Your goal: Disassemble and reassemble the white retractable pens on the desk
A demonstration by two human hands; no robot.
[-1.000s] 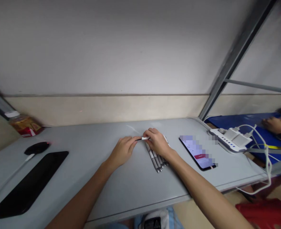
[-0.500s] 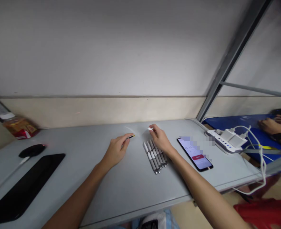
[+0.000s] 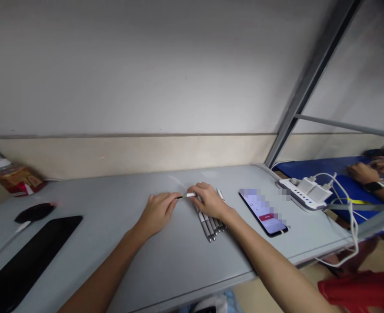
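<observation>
My left hand (image 3: pixel 158 213) is closed in a pinch on a thin pen refill (image 3: pixel 180 197), dark with a yellowish end; whether a pen's lower barrel is hidden in the fingers I cannot tell. My right hand (image 3: pixel 208 201) grips a white pen barrel (image 3: pixel 191 195) between thumb and fingers. The refill's end meets the barrel's opening, or lies just at it. Below my right hand, several white and grey pens (image 3: pixel 208 228) lie side by side on the table, their upper ends partly covered by the hand.
A lit phone (image 3: pixel 263 213) and a white power strip (image 3: pixel 304 194) with chargers stand to the right. A black mouse (image 3: pixel 35 212), a dark mat (image 3: pixel 31 261) and a bottle (image 3: pixel 17 177) are at the left. Another person's hands (image 3: pixel 364 174) rest on the blue desk.
My right hand has moved left and down with the white barrel, bringing it up against the refill in my left hand. The view has shifted slightly.
</observation>
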